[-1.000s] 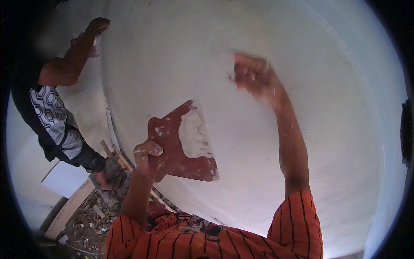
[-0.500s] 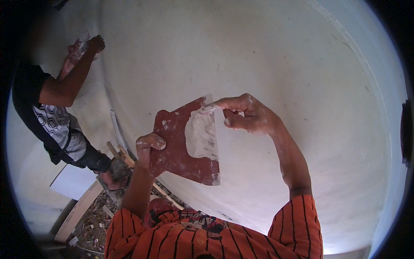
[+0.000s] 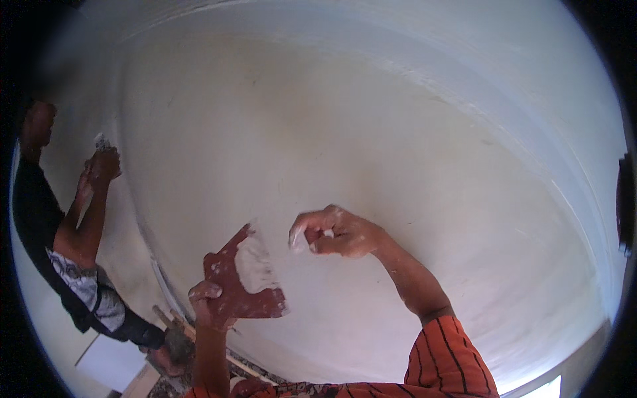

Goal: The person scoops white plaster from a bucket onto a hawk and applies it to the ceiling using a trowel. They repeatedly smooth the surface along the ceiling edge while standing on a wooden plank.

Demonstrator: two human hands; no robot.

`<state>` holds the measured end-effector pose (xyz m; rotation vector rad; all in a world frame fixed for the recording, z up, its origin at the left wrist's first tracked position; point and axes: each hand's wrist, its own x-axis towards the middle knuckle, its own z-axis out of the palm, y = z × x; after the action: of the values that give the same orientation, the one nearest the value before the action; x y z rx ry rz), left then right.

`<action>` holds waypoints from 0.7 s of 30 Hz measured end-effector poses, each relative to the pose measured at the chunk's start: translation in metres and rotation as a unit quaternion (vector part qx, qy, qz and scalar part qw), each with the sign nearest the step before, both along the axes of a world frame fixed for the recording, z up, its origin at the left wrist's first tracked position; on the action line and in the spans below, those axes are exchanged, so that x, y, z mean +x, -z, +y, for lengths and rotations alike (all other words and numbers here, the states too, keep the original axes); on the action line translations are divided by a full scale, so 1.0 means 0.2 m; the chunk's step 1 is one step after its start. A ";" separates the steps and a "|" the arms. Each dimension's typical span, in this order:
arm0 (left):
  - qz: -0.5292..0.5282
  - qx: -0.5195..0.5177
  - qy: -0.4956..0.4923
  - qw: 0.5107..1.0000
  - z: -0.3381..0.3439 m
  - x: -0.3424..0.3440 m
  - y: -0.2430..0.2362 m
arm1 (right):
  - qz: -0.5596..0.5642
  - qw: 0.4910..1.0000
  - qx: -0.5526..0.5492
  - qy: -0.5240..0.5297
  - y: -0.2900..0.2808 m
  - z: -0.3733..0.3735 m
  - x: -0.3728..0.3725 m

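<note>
The left hand [image 3: 207, 302] is closed around the lower corner of a red board [image 3: 244, 282], thumb on top of its face, holding it tilted up in front of the white wall [image 3: 411, 152]. The board is a flat, roughly four-sided plate, dark red and smeared, with a pale patch of plaster [image 3: 255, 265] lying on its upper middle and white crusts along its lower right edge. The right hand [image 3: 335, 232] hangs just to the right of the board, apart from it, close against the wall; its fingers [image 3: 308, 229] are curled in, thumb and forefinger pinched together, with white plaster on the tips. Whether that grip holds a small tool I cannot tell; nothing shows beyond the curled fingers. Both forearms rise from the lower edge, and an orange sleeve [image 3: 451, 358] with dark stripes covers the right upper arm. The wall fills most of the view, smooth and off-white, with faint marks and a lighter band curving across the top right. At the far left another person [image 3: 60, 259] in a dark top and patterned shorts stands at the same wall, both hands [image 3: 99, 166] raised against it around something small and pale. Below that person, on the floor, lie a flat white sheet [image 3: 116, 361] and some wooden slats [image 3: 172, 322] among rubble.
</note>
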<state>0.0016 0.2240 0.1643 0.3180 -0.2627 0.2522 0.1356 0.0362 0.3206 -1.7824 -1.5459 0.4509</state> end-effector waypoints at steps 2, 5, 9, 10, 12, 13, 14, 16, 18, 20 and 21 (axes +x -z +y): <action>-0.031 -0.001 0.014 0.999 0.05 -0.03 0.09 | 0.016 0.990 0.131 0.040 -0.07 -0.05 0.01; -0.006 -0.015 -0.001 1.000 0.03 -0.05 0.09 | -0.020 0.931 0.355 0.087 -0.26 -0.12 0.04; 0.007 -0.023 0.007 1.000 0.00 -0.03 0.13 | -0.111 0.825 0.520 0.189 -0.50 -0.17 -0.01; -0.017 -0.012 0.016 1.000 0.00 -0.01 0.13 | -0.144 0.800 0.547 0.201 -0.54 -0.17 -0.02; 0.011 -0.035 0.028 0.999 0.05 0.04 0.25 | -0.200 0.753 0.576 0.246 -0.59 -0.15 -0.04; 0.026 -0.044 0.030 0.998 0.08 0.04 0.28 | -0.223 0.727 0.593 0.264 -0.59 -0.11 -0.04; 0.028 -0.051 0.026 0.998 0.11 0.05 0.30 | -0.257 0.704 0.598 0.283 -0.57 -0.08 -0.03; 0.032 -0.065 0.021 0.997 0.13 0.05 0.31 | -0.325 0.653 0.605 0.320 -0.55 -0.02 -0.01; 0.013 -0.051 0.042 0.998 0.14 0.06 0.33 | -0.368 0.643 0.569 0.357 -0.55 0.01 0.03; -0.008 -0.050 0.049 0.998 0.13 0.05 0.28 | -0.414 0.618 0.513 0.429 -0.58 0.08 0.01; -0.021 -0.056 0.048 0.997 0.11 0.03 0.24 | -0.440 0.594 0.471 0.481 -0.60 0.12 -0.01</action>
<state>0.0080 0.2462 0.1164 0.1882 -0.3035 0.1786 0.1331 0.0607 0.4399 -1.5623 -0.6832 -1.6931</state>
